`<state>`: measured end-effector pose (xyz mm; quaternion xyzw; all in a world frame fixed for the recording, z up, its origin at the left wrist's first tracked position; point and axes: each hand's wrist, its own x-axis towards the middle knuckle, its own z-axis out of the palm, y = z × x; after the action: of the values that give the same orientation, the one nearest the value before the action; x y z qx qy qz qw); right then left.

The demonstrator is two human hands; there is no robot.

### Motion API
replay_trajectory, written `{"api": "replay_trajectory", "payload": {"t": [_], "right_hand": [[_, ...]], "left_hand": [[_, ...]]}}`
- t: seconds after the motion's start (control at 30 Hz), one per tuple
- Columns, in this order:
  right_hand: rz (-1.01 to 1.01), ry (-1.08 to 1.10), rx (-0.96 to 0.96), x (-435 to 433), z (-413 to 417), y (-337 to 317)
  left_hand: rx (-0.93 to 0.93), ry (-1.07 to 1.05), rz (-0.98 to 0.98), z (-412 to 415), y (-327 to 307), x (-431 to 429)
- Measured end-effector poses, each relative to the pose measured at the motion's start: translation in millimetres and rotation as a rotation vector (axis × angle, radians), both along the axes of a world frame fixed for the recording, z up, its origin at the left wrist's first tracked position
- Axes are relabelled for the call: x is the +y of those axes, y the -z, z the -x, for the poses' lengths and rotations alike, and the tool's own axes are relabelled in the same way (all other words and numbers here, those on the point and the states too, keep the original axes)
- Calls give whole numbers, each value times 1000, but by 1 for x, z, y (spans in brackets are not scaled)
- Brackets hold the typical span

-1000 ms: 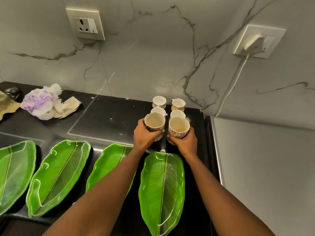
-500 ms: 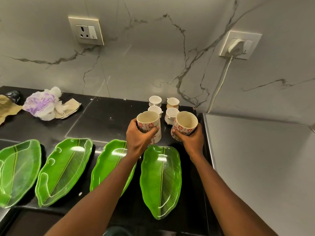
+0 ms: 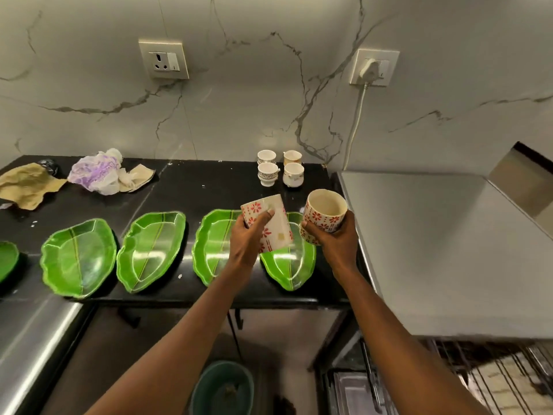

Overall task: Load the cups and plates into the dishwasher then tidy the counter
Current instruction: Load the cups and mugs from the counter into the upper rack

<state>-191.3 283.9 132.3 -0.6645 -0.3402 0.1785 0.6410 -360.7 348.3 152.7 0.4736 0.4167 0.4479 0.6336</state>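
Observation:
My left hand (image 3: pixel 248 235) grips a white cup with red flowers (image 3: pixel 276 226), tipped so its mouth faces away. My right hand (image 3: pixel 336 244) holds a second flowered cup (image 3: pixel 323 212) upright, its cream inside showing. Both cups hang in the air above the green leaf-shaped plates (image 3: pixel 149 250) that lie in a row on the black counter (image 3: pixel 191 190). Several small white teacups (image 3: pixel 267 173) stand at the back of the counter by the wall. Wire racks of the dishwasher (image 3: pixel 493 375) show at the lower right.
Crumpled plastic bag (image 3: pixel 95 172) and brown paper (image 3: pixel 27 185) lie at the counter's back left. A steel surface (image 3: pixel 434 250) adjoins on the right, with a plugged cord (image 3: pixel 357 115) on the wall. A green bin (image 3: pixel 223 387) stands on the floor below.
Both hands have lifted the flowered cups off the counter and drawn them back over the plates. The left cup has tipped over. The view has pulled back and lower.

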Motion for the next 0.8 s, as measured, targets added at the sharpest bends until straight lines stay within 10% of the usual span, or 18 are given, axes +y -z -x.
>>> {"api": "replay_trajectory", "payload": {"t": [0.4,0.8], "right_hand": [[96,152,73,-176,39,30],[236,368,207,-349,10,93]], "left_hand": [[-334,236,458,18,16,-144],[384,549,311,-27,69,-240]]}}
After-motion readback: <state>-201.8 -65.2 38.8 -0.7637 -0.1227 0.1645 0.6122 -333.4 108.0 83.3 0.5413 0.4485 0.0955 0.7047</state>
